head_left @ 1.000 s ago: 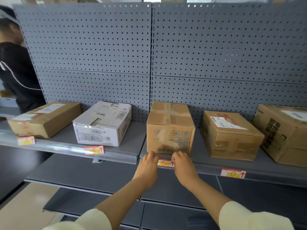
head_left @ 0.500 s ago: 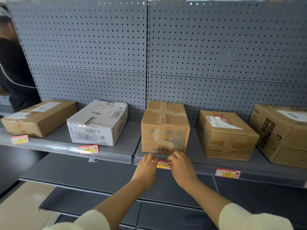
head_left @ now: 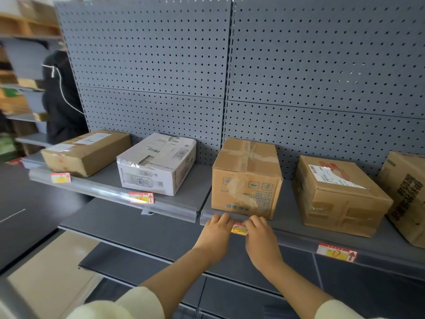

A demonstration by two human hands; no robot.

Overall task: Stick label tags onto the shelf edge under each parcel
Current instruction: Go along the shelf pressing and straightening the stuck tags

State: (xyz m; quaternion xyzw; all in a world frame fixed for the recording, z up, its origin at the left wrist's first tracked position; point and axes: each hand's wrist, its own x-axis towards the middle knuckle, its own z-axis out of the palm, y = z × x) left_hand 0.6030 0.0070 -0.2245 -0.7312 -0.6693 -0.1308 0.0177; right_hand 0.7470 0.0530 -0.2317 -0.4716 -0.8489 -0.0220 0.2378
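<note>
A red and yellow label tag marked C sits on the grey shelf edge, just below the taped brown parcel. My left hand presses on the tag's left end with straight fingers. My right hand presses on its right end, so only the tag's middle shows. Other tags are stuck on the edge: tag A under the flat brown parcel, tag B under the white parcel, and tag D under the brown parcel with a shipping label.
A fifth brown parcel stands at the far right, cut off by the frame. Grey pegboard backs the shelf. A lower grey shelf juts out beneath. A person in black stands at the left end of the shelving.
Both hands have stayed on tag C, drawing closer together over its ends. My view has shifted a little to the left, and the person at the left shows more.
</note>
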